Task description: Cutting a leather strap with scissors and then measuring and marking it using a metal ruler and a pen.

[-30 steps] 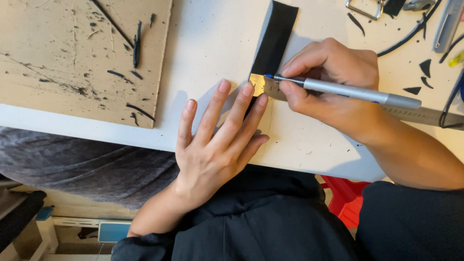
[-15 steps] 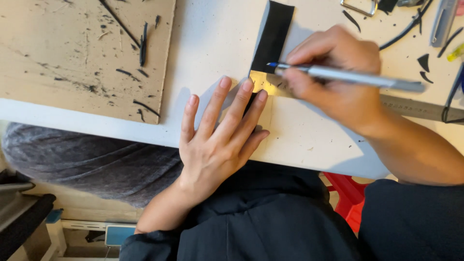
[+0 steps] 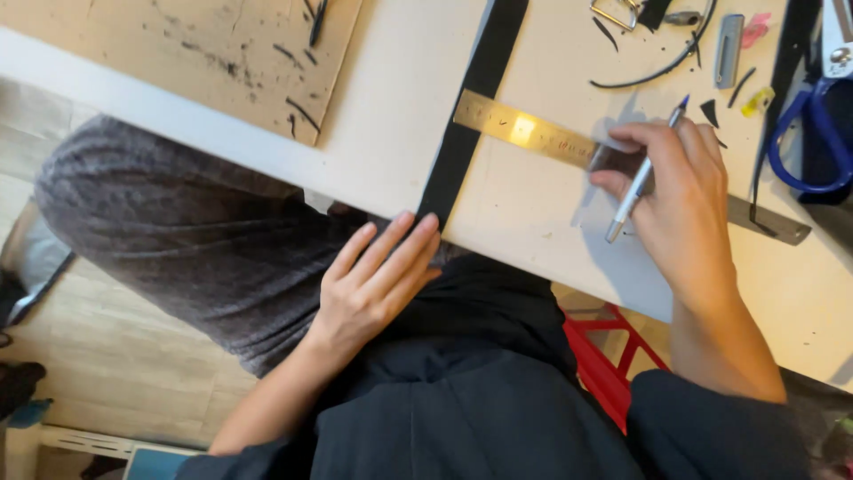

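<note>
While my left hand [image 3: 373, 289] is lying open with its fingertips touching the near end of the black strap [image 3: 471, 116] at the tabletop [image 3: 391, 133] edge, my right hand [image 3: 680, 191] is gripping a silver pen [image 3: 641, 173] and pressing on the metal ruler [image 3: 533, 133] crossing the strap.

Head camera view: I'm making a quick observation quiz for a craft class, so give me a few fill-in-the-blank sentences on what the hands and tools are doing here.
1. The right hand holds a silver ____ and presses on the metal ruler.
2. The ruler lies across a long ____ strap.
3. The left hand touches the strap's end at the table's ____.
4. Scissors with ____ handles lie at the far right.

Missing words: pen; black; edge; blue
</note>
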